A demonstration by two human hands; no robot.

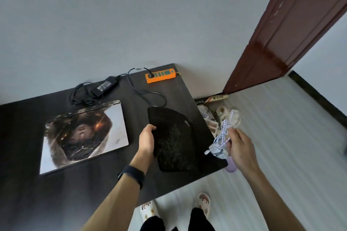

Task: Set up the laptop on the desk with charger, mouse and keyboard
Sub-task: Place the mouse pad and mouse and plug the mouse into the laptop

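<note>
A closed laptop [84,135] with a picture skin on its lid lies on the dark desk [28,184]. Behind it sits the black charger brick [104,86] with its coiled cable, and the plug is in an orange power strip [161,75] at the desk's back edge. A black fuzzy pouch [174,140] lies near the desk's right edge; my left hand [147,141] grips its left side. My right hand [240,148] pinches a blue-and-white checked drawstring bag [219,144] just off the desk's right corner. A lilac object pokes out below that bag. No mouse or keyboard shows.
The desk stands against a grey wall. To its right lie shoes [225,116] and boxes on the pale striped floor. A brown door [293,30] stands open at the right. My slippered feet [202,202] are at the desk's front edge.
</note>
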